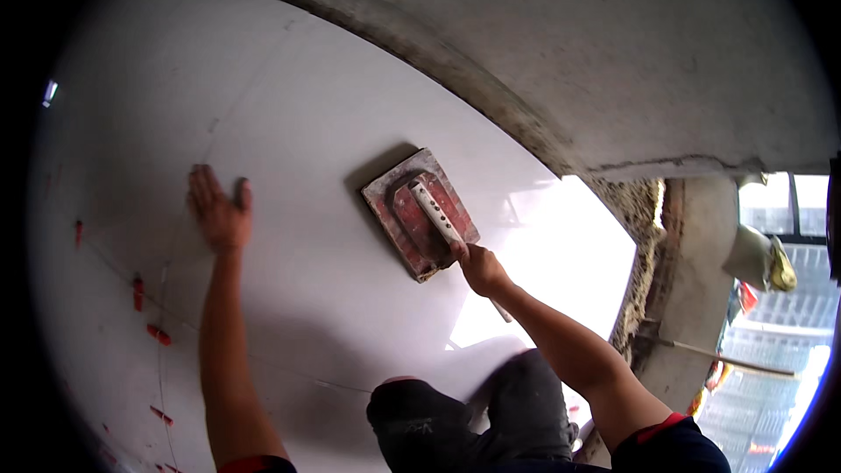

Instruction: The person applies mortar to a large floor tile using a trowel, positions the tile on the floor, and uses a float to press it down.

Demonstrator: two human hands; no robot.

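Observation:
My right hand [482, 270] is closed round the long pale handle of a tile tamper [427, 217], a dirty rectangular pad with a worn red body. The handle has a row of dark holes, and its end sticks out below my fist. The tamper is over a large, glossy pale tile [307, 166] and casts a shadow at its left. To the left, my left hand [219, 215] is spread with the thumb apart, holding nothing, palm toward the tile near a thin joint. Whether the palm touches the surface, I cannot tell.
Several red levelling wedges [158, 334] stand along the joints at left. A bare grey wall [631, 61] rises beyond the tile's far edge, with rough mortar [644, 280] at the right. Further right are a long stick [727, 357] and a pale sack [749, 256]. My knees [473, 420] are close below.

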